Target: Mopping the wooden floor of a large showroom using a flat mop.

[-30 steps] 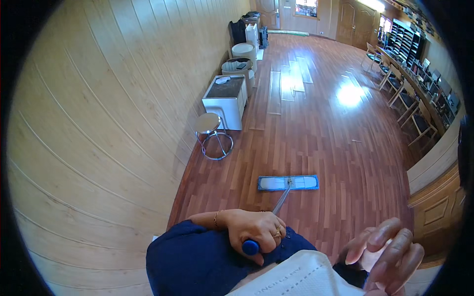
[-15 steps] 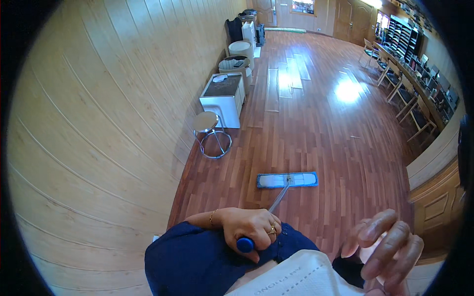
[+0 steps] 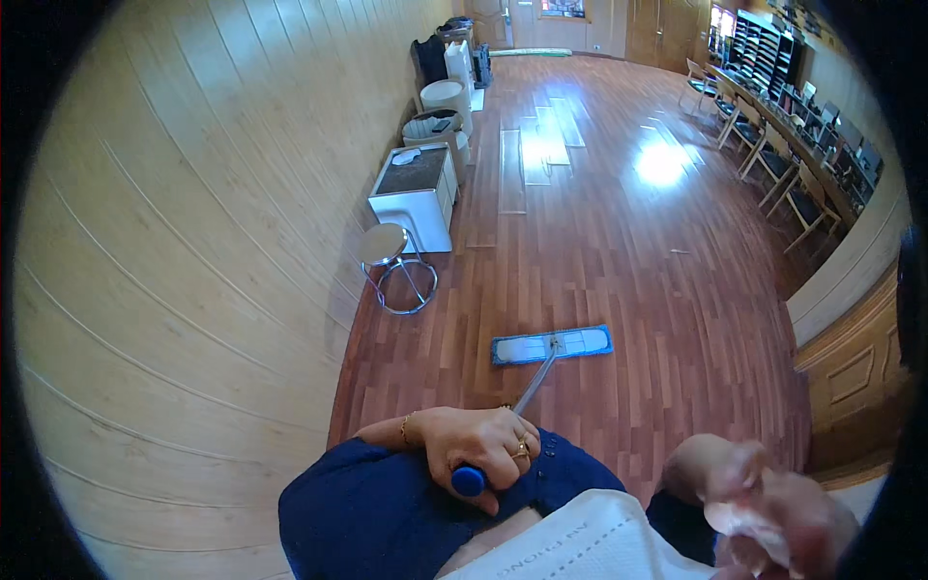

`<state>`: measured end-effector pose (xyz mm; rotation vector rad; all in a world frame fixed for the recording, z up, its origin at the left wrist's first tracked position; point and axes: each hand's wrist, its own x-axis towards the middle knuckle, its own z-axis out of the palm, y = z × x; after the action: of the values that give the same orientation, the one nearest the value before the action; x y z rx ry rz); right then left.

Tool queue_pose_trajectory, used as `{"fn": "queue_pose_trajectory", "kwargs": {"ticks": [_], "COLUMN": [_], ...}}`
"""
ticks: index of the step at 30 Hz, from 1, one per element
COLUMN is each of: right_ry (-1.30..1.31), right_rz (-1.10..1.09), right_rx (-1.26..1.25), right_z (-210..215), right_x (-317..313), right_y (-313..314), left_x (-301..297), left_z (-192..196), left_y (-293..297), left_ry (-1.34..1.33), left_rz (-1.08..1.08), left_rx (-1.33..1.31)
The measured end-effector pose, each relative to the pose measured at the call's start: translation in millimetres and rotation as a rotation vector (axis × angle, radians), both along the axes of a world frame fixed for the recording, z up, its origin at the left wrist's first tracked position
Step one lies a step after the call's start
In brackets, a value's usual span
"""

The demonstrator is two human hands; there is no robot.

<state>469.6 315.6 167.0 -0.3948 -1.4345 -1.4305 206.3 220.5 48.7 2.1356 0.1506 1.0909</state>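
My left hand (image 3: 478,443), with a bracelet and a ring, is wrapped around the upper end of a flat mop's handle. The handle's blue end cap (image 3: 469,480) pokes out below the fist, and its metal pole (image 3: 535,385) runs away to the floor. There the mop head (image 3: 580,342), a wide flat pad with a blue fringe, lies flat on the wood. Raised close at the lower right, my right hand (image 3: 773,503) is smeared by motion. A pale patch shows among its fingers; I cannot make out what it is.
A round stool (image 3: 387,245) stands by the left wall, before a white cabinet (image 3: 411,211) and several bins (image 3: 447,94). Clear flat strips (image 3: 512,174) lie on the wooden floor (image 3: 609,251). Chairs (image 3: 810,205) line a long desk at right, beyond a wooden door (image 3: 855,372).
My right hand has turned, its curled fingers now blurred. The view has shifted slightly, so the room sits further left. My left hand keeps its grip on the mop handle.
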Motion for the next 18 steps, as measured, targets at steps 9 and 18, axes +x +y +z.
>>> {"fn": "queue_pose_trajectory", "kwargs": {"ticks": [9,18], "right_ry": [0.266,0.645], "right_rz": [-2.358,-2.125], "right_rx": [2.336,3.26], "right_z": [-104,-368], "right_x": [-57,-155], "right_y": [55,36], "left_x": [-1,-14], "left_z": [-2,-3], "left_y": [4,0], "left_ry": [-0.032,-0.01], "left_rz": [-0.048,-0.005], "left_rx": [-0.055,-0.038]}}
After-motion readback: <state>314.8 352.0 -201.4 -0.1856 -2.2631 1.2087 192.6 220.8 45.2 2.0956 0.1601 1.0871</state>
